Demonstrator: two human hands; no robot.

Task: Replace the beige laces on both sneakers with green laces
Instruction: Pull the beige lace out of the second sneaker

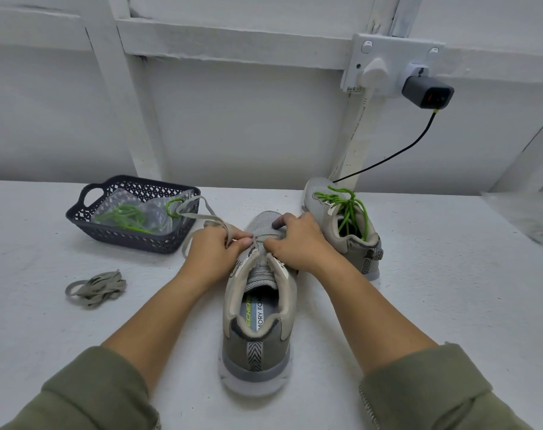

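Here: left hand (pixel 213 252) pinches beige lace (pixel 202 217) at near sneaker (pixel 258 321) on table (pixel 419 305); right hand (pixel 298 243) grips its upper, fingers curled.

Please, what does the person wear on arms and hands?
The left olive-green fabric sleeve and right olive-green fabric sleeve are pushed up, forearms bare. The right one's edge shows pale teeth, perhaps a zip. No gloves, rings or watch on the left hand or right hand.
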